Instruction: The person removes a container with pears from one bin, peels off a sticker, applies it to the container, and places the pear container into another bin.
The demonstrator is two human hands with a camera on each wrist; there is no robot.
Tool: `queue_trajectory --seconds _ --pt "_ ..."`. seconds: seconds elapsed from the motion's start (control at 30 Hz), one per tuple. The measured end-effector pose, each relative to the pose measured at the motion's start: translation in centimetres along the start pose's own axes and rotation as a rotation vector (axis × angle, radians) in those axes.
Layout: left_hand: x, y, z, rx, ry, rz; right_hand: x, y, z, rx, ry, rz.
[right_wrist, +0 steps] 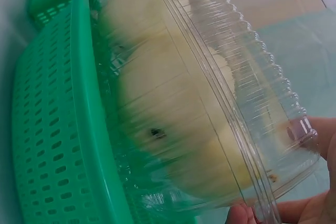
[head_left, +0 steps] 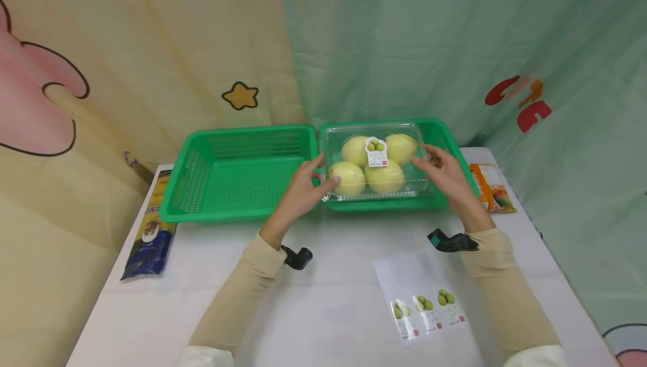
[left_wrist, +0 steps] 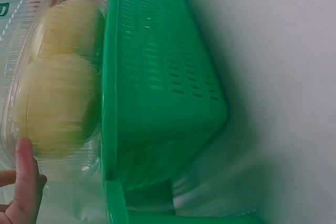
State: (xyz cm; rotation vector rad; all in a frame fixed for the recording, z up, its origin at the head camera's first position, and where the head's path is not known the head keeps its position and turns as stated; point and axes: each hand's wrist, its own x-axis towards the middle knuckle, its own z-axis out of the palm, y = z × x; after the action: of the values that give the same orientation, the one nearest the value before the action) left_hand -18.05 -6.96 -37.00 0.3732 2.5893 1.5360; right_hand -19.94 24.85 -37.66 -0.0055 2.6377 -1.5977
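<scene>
A clear plastic fruit box (head_left: 404, 184) holding several pale yellow round fruits (head_left: 385, 177) is at the mouth of the right green basket (head_left: 438, 126), slightly tilted. Its lid bears a white sticker (head_left: 377, 156) with green fruit printed on it. My left hand (head_left: 303, 187) grips the box's left end, its thumb (left_wrist: 25, 174) against the edge. At the opposite end, my right hand (head_left: 445, 173) holds the box between thumb and fingers (right_wrist: 299, 208). How far the box sits inside the basket is hard to tell.
Beside it stands a second green basket (head_left: 242, 184). A blue and gold packet (head_left: 151, 226) lies left, and an orange packet (head_left: 492, 187) lies right. A sheet of fruit stickers (head_left: 419, 294) rests on the white table (head_left: 333, 305). Curtains (head_left: 384, 46) hang behind.
</scene>
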Motion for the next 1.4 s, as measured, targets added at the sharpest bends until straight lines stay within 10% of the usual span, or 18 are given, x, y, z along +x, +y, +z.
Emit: queue_trajectory --seconds 1.4 --pt "2.6 -0.7 1.4 -0.017 -0.057 -0.06 2.0 1.1 -0.7 0.028 0.0 0.087"
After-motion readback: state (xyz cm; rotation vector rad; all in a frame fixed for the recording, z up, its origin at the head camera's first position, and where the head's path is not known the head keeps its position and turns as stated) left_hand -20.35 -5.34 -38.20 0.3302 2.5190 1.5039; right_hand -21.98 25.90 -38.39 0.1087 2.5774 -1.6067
